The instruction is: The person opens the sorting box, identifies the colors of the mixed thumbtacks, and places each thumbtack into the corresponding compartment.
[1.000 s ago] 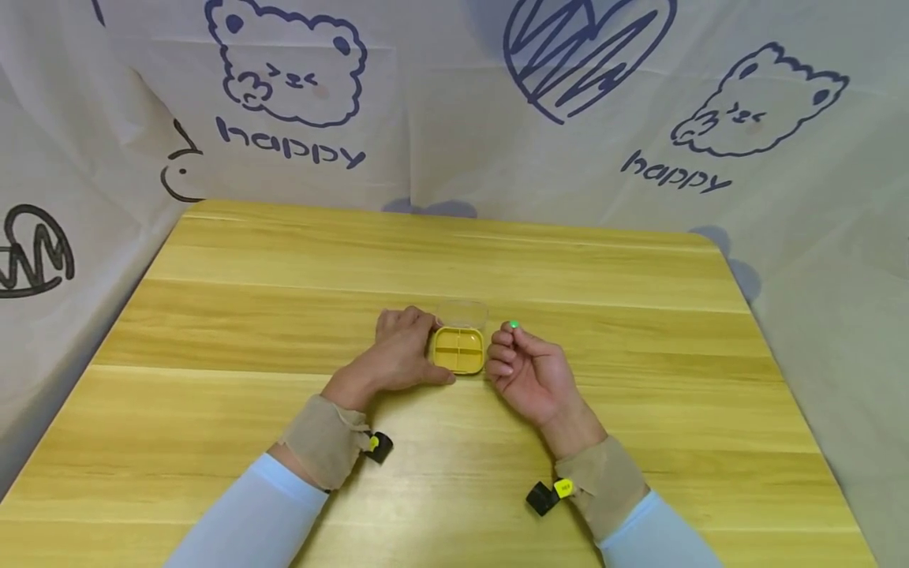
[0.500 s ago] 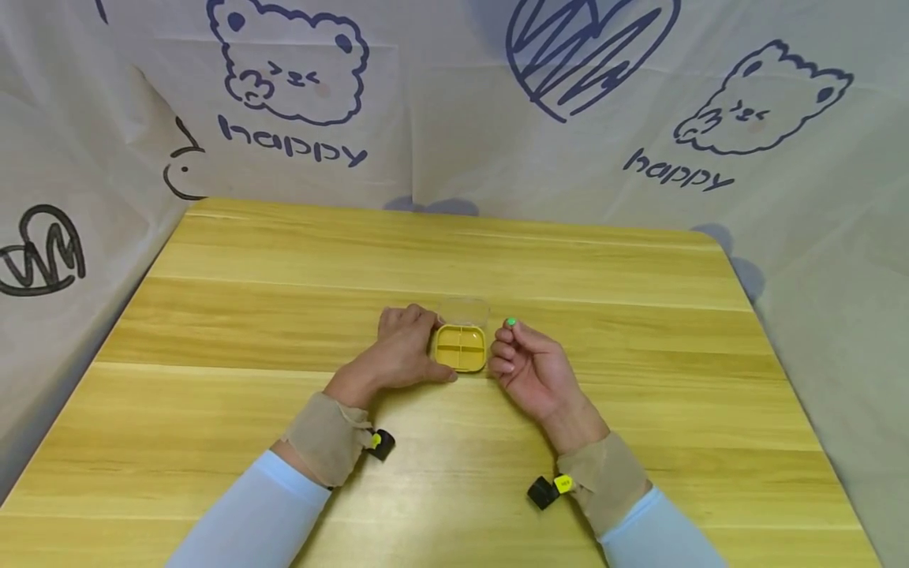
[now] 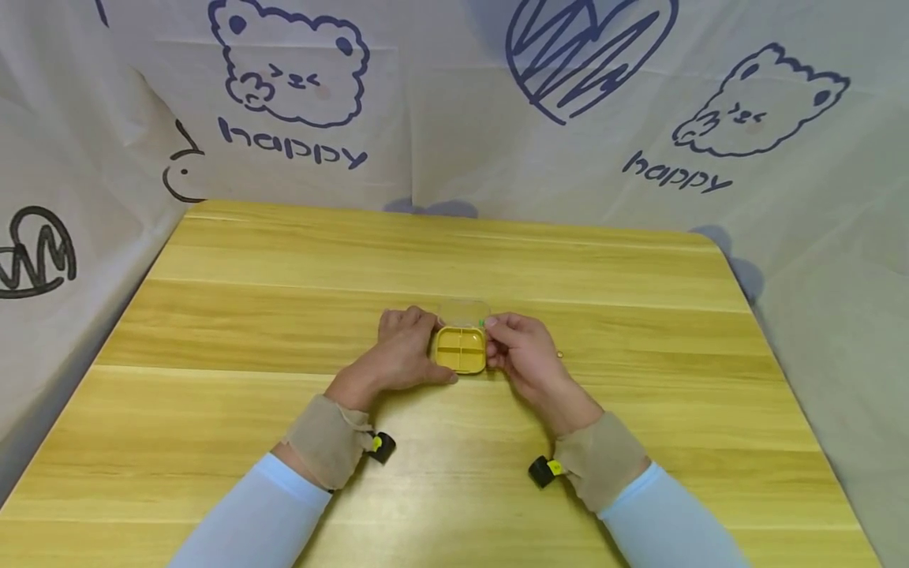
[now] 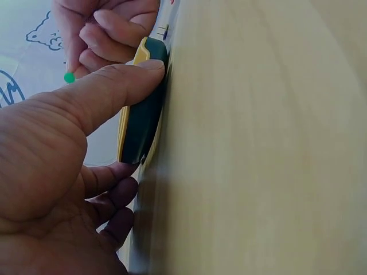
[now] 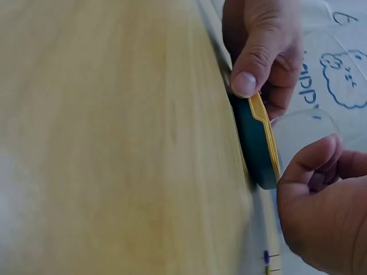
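A small yellow pill box (image 3: pixel 461 350) lies on the table, its several compartments facing up and its clear lid (image 3: pixel 464 312) swung back. Its dark green outer side (image 4: pixel 146 120) shows in the left wrist view. My left hand (image 3: pixel 398 347) holds the box from the left, thumb at the near side and fingers at the far corner. Over the box's right side, my right hand (image 3: pixel 525 355) pinches a small round green pill (image 4: pixel 69 77) between thumb and forefinger. In the right wrist view, the right fingers hide the pill, and the left thumb (image 5: pixel 245 83) presses the box's side.
A tiny orange-brown object (image 3: pixel 559 355) lies on the wooden table (image 3: pixel 284 260) just right of my right hand. White cloth (image 3: pixel 454 102) with drawings hangs behind the table and along both sides. Wrist cameras (image 3: pixel 382 447) are strapped to both forearms.
My right hand has turned over from palm up and brought the green pill leftward to the box's right edge. The tiny object beside it has come into sight. The left hand stays put.
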`<state>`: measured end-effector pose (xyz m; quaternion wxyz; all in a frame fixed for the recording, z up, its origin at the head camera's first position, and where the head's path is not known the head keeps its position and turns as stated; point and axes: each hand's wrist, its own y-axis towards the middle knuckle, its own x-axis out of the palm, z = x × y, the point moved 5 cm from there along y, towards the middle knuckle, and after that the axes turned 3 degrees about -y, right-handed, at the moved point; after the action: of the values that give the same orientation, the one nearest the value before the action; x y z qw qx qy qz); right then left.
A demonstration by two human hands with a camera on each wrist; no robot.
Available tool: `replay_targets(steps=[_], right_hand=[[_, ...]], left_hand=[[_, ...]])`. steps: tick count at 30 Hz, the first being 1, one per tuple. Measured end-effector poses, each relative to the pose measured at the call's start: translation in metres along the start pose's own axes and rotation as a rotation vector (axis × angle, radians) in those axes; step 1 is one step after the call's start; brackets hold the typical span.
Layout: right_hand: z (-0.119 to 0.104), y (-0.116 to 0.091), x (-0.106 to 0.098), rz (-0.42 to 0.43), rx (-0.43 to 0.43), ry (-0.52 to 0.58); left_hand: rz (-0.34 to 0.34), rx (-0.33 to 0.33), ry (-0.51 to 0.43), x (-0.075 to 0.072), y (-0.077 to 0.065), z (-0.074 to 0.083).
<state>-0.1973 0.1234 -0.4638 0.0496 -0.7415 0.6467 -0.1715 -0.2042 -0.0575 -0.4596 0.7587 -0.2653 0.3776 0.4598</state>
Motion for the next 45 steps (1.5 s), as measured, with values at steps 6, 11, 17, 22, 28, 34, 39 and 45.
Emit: replay_targets(steps=[6, 11, 17, 22, 28, 34, 39, 45], right_hand=[[-0.008, 0.002, 0.011, 0.003, -0.087, -0.348], [-0.016, 0.001, 0.022, -0.022, -0.182, -0.761], [-0.025, 0.000, 0.037, -0.016, -0.328, -1.147], [-0.026, 0.001, 0.048, -0.045, -0.447, -1.371], [-0.023, 0.006, 0.053, -0.062, -0.489, -1.468], [-0.024, 0.007, 0.056, -0.063, -0.537, -1.512], [-0.024, 0.006, 0.057, -0.072, -0.571, -1.547], [-0.024, 0.006, 0.057, -0.080, -0.568, -1.565]], left_hand=[[-0.006, 0.003, 0.004, 0.000, 0.001, 0.001], [-0.009, 0.002, 0.012, -0.001, 0.000, 0.002], [-0.019, 0.002, 0.015, -0.003, 0.000, 0.002], [-0.023, 0.012, 0.024, -0.003, 0.000, 0.002], [-0.018, 0.009, 0.036, -0.001, 0.000, 0.001], [-0.005, 0.013, 0.043, 0.000, 0.001, 0.002], [-0.013, 0.010, 0.040, -0.001, 0.001, 0.004], [-0.016, 0.008, 0.038, -0.001, 0.000, 0.004]])
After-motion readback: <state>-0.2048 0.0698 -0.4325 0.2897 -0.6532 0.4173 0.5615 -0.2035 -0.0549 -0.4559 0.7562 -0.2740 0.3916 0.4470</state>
